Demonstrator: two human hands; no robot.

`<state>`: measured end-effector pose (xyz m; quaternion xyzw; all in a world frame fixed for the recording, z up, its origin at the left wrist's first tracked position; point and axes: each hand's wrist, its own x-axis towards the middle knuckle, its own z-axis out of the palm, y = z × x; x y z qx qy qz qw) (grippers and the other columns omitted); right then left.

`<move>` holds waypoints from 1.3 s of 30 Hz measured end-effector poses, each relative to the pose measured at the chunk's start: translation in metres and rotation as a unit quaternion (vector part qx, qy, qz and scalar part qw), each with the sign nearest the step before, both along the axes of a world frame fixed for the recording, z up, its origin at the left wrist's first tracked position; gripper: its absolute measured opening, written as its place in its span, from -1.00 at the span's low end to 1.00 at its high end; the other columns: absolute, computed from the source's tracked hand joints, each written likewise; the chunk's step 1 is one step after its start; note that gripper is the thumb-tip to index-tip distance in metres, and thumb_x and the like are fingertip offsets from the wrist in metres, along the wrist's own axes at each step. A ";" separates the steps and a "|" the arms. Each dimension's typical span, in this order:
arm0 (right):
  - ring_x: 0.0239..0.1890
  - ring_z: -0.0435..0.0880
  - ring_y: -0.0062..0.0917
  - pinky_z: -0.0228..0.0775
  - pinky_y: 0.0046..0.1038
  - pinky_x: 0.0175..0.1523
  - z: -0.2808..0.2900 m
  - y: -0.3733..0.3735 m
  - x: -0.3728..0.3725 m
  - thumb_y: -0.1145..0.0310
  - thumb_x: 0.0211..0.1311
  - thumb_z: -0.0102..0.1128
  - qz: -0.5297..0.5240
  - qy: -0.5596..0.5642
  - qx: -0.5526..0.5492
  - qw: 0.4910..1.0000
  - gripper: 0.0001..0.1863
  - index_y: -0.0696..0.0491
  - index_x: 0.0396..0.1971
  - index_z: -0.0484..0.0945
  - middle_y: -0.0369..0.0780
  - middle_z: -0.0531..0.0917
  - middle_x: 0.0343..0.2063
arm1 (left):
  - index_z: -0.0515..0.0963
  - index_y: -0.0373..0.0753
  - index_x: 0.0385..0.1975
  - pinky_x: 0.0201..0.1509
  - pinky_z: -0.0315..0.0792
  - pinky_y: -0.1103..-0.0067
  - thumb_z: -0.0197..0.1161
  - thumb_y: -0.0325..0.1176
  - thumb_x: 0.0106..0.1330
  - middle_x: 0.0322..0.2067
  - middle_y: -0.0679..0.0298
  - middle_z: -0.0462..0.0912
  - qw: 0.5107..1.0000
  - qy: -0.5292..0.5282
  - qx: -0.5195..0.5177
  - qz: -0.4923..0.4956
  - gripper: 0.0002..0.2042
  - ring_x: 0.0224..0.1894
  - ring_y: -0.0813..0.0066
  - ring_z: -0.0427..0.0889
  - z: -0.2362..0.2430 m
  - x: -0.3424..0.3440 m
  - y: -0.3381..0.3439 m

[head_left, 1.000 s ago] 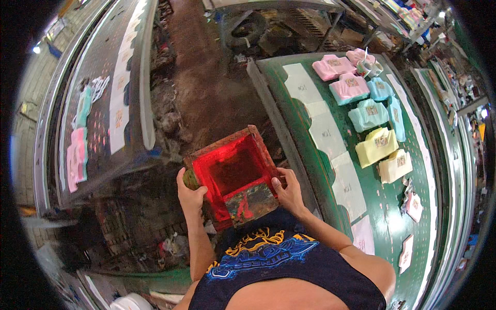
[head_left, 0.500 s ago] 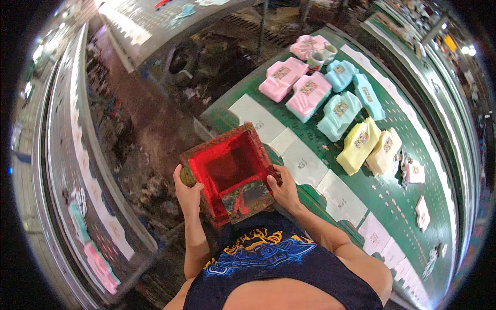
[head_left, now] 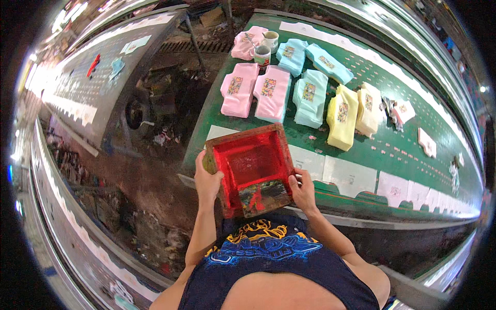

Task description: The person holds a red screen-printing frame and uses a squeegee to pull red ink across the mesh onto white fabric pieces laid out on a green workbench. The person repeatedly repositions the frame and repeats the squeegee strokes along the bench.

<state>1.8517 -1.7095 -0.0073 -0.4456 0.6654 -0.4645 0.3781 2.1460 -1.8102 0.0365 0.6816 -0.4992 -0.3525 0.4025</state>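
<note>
Red-stained wooden printing screen [head_left: 253,170] held before a dark tank top [head_left: 258,249], near a green tabletop [head_left: 403,139].

The frame looks stiff and fairly light, its red inner panel [head_left: 256,159] likely delicate and perhaps slick — the outer wooden sides offer the surer hold. The left hand [head_left: 207,179] clamps one side, by a yellow-green lump [head_left: 209,161]; the right hand [head_left: 304,192] clamps the other — left forearm [head_left: 202,232] nearly upright, right forearm [head_left: 330,231] slanting inward.
</note>
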 end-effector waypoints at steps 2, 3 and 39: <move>-0.05 0.70 -0.40 0.61 -0.34 0.02 -0.014 -0.009 0.010 0.16 0.51 0.35 -0.036 -0.005 0.013 0.999 -0.51 0.19 0.21 0.51 -0.09 0.68 -0.01 | 0.35 -0.19 0.45 0.37 0.47 0.33 0.34 -0.63 0.03 0.22 0.00 0.65 0.997 -0.038 -0.048 -0.049 -0.18 0.26 0.06 0.66 -0.017 0.008 -0.027; -0.02 0.69 -0.37 0.60 -0.31 0.05 -0.020 -0.016 0.017 0.12 0.50 0.35 -0.054 0.019 -0.006 0.998 -0.47 0.20 0.22 0.50 -0.08 0.68 -0.02 | 0.34 -0.23 0.44 0.40 0.46 0.31 0.34 -0.61 0.06 0.24 -0.03 0.63 0.997 -0.020 -0.016 -0.071 -0.20 0.29 0.02 0.63 0.002 0.005 -0.039; 0.10 0.61 -0.48 0.44 -0.39 0.25 -0.101 -0.016 0.138 0.07 0.58 0.25 -0.252 -0.008 0.050 0.966 -0.46 0.24 0.25 0.53 -0.15 0.67 0.07 | 0.31 -0.09 0.50 0.41 0.45 0.21 0.38 -0.51 0.10 0.31 -0.01 0.60 0.952 -0.060 0.000 -0.299 -0.16 0.33 -0.09 0.59 -0.119 0.050 -0.168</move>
